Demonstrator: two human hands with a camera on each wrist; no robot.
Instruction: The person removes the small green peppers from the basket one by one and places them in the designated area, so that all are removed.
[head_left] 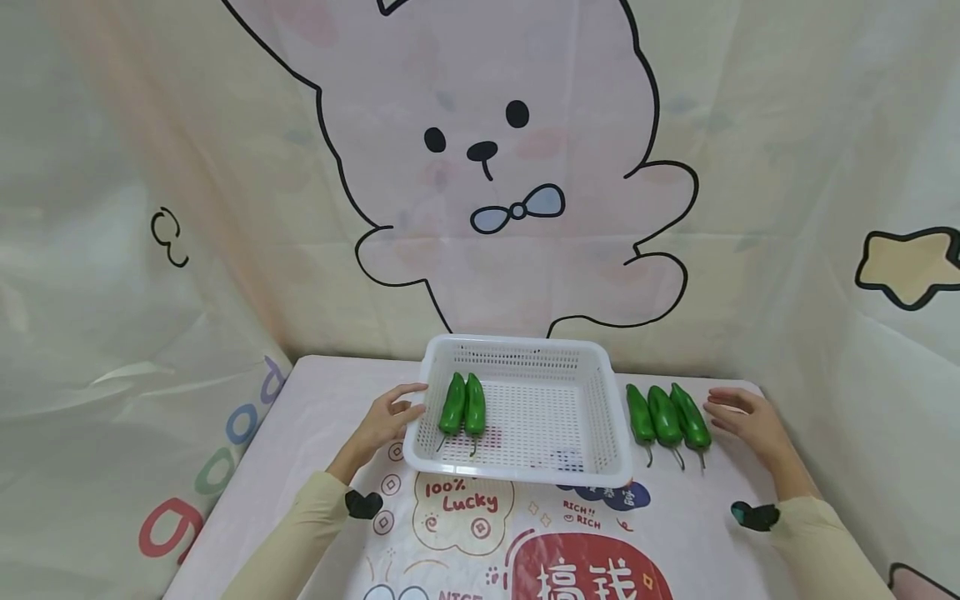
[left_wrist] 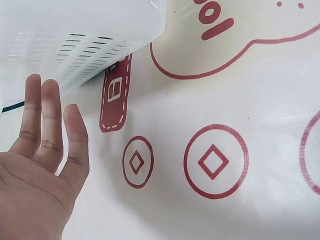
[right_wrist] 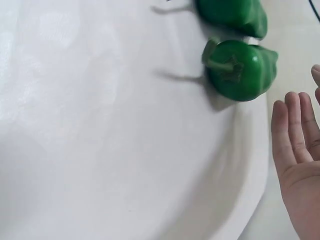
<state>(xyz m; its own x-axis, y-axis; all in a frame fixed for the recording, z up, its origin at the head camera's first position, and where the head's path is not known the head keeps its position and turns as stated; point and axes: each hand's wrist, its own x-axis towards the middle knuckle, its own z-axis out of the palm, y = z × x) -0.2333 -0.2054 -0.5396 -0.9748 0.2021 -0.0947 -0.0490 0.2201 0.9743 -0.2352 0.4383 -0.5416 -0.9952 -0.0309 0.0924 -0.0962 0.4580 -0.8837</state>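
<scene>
Here, two green peppers [head_left: 452, 406] are cradled in the left part of the white basket [head_left: 517, 475], placed near the worktop's [head_left: 708, 521] back edge — three more peppers [head_left: 664, 415] are lined up towards the back right corner. The left hand [head_left: 385, 421] is held at the basket's left side, contact unclear; the right hand [head_left: 753, 421] is poised beside the rightmost pepper — both hands' fingers [left_wrist: 76, 132] loosely extended.

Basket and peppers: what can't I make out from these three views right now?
Head view: whether the left hand touches the basket or is only close; too small to tell.
Left wrist view: the inside of the basket, hidden by its own wall; the rest of it, cut off by the top and left edges.
Right wrist view: part of the upper pepper, cut off by the top edge; part of the right hand, cut off by the right edge.
</scene>
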